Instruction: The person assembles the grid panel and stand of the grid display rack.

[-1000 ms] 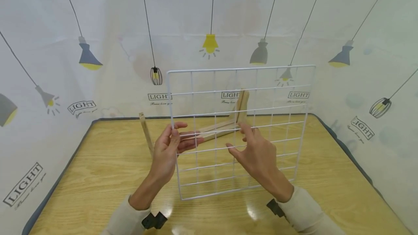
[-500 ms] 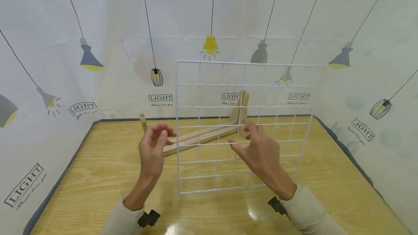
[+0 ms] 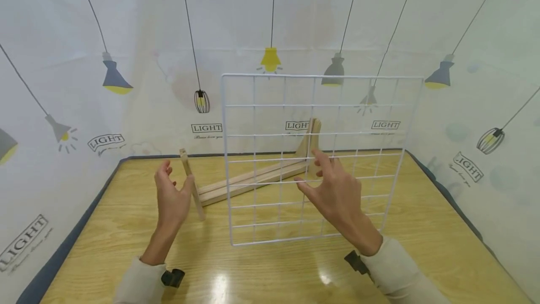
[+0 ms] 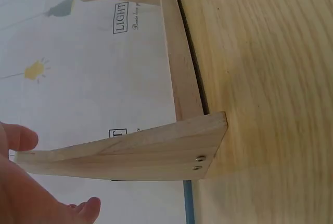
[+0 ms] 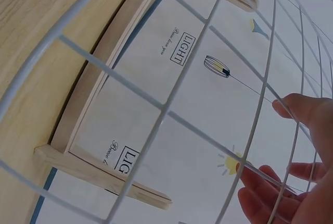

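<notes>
My right hand [image 3: 337, 191] grips a white wire grid panel [image 3: 227, 154], thumb and fingers at its wires. The panel stands upright in front of me, its lower edge over the table. Behind it is a wooden stand [image 3: 267, 175], a long grooved beam with an upright piece at each end. My left hand [image 3: 173, 196] is beside the stand's left upright [image 4: 130, 151], thumb apart from the fingers and nothing held. Two screw heads [image 4: 199, 162] show on that upright's outer face. The right upright [image 3: 314, 140] shows through the grid.
The wood-grain table [image 3: 261, 271] runs back to a white cloth backdrop [image 3: 236, 22] printed with lamps. Black cameras are strapped at both wrists, including the left wrist camera [image 3: 173, 277]. Dark edging lines the table's back and sides.
My left hand has let go of the grid's left edge and moved left to the stand's left upright. The right hand stays on the grid, which has shifted and tilted slightly.
</notes>
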The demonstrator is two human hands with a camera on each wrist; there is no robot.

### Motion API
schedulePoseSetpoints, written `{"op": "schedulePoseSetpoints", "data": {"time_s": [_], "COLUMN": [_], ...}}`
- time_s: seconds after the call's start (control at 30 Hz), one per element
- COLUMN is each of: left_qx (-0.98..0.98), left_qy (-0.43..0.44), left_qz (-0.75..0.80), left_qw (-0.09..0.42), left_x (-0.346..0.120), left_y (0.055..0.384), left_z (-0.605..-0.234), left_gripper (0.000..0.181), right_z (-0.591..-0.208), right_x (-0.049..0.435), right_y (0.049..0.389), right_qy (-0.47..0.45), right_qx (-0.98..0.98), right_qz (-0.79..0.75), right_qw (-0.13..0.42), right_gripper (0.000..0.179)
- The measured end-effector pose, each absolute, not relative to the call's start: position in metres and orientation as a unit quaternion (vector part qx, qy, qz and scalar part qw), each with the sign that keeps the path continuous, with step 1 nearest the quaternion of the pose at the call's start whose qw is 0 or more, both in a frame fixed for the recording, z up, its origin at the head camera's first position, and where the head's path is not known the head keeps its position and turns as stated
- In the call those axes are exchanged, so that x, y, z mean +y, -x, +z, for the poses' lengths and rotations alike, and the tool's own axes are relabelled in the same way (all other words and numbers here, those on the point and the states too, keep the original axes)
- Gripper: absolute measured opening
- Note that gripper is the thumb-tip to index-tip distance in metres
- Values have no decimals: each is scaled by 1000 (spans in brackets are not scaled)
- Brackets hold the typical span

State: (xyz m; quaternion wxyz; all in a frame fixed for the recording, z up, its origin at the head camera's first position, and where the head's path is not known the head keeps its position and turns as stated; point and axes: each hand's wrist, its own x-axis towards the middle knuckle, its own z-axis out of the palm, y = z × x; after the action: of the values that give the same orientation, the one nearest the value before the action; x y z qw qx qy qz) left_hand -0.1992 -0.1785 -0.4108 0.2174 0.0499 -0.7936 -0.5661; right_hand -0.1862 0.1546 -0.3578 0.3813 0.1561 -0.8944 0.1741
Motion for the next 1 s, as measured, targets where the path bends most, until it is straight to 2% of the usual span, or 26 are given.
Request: {"op": "schedulePoseSetpoints", "data": {"time_s": [0.17,0.27,0.37,0.57,1.0], "left_qx": [-831,-844,-848,-862,-882], "left_qy": [-52,-42,-31,-21,0], "left_qz": [-550,-534,-530,-506,-470], "left_qw": [59,22,7,9,-13], "left_x": [-188,-189,-188,-187,-193], "left_y": [208,214,218,221,221], "left_z": [-417,-420,-423,-423,-423], "left_gripper": [88,89,85,74,76], "right_z": [-352,-348,-345,-339,-324], "right_x": [155,155,155,153,153], "right_y": [187,186,187,190,195], "right_qy": [-160,-160,-160,-166,-180], "right_qx": [-891,-890,-888,-881,-867], "right_qz": [172,174,175,170,165], "right_qw": [388,391,393,409,434], "right_gripper": [67,68,69,64,59]}}
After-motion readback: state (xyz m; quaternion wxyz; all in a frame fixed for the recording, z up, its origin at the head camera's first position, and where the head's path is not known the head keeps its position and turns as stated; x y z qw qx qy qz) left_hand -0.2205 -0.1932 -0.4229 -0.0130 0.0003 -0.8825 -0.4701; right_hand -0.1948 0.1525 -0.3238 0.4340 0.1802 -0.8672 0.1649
